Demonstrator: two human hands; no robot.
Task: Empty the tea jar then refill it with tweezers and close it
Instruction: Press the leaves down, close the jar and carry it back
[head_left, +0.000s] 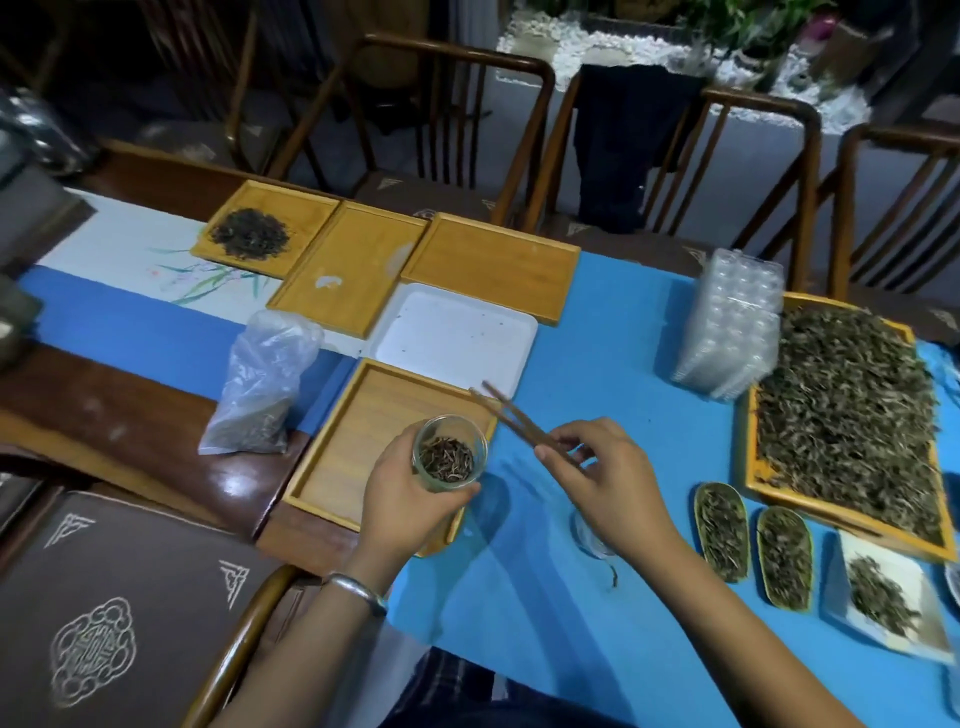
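Note:
My left hand (405, 501) grips a small clear glass tea jar (449, 453), upright and lidless, with dark tea leaves in its bottom. It is held above the near right corner of a bare bamboo tray (353, 441). My right hand (602, 478) pinches brown wooden tweezers (511, 418) whose tips point up and left, just right of the jar, holding nothing. A round clear glass object (589, 540), perhaps the jar's lid, lies on the blue cloth, partly hidden under my right wrist.
A white tray (457, 338) and three bamboo trays lie behind, one with dark tea (249, 234). A plastic bag of tea (260, 395) stands left. At right are a large tray of green tea (847, 415), stacked plastic packs (727, 332), two tea scoops (722, 530) and a white dish (883, 597).

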